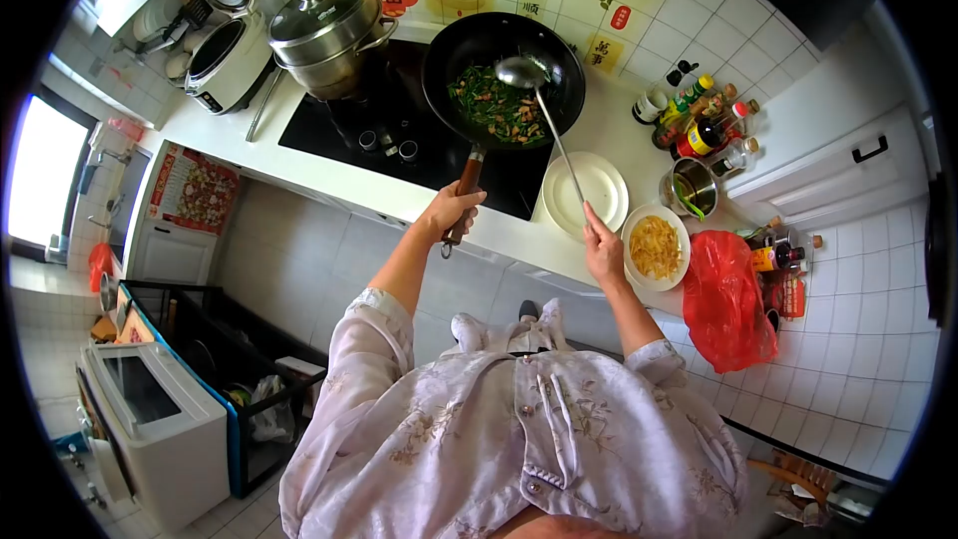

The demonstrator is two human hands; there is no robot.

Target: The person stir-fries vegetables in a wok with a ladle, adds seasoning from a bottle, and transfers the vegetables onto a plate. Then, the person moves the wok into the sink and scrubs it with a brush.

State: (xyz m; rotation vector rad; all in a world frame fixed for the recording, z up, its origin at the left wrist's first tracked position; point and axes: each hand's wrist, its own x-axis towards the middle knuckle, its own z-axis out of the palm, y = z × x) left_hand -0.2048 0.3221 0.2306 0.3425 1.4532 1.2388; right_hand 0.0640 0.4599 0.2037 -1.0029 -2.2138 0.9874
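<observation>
My left hand is wrapped round the wooden handle of a black wok on the cooktop. In the wok lies a mix of chopped green vegetables and small brown pieces. My right hand grips the long thin handle of a metal ladle, whose bowl is inside the wok at its right side. Under the ladle's handle, on the counter, sits a bare cream plate. Just right of my right hand stands a white bowl of yellowish shredded food.
A lidded steel steamer pot occupies the cooktop's left, beside a rice cooker with its lid raised. Several sauce bottles, a metal container and a red plastic bag crowd the right side. Counter edge runs before me.
</observation>
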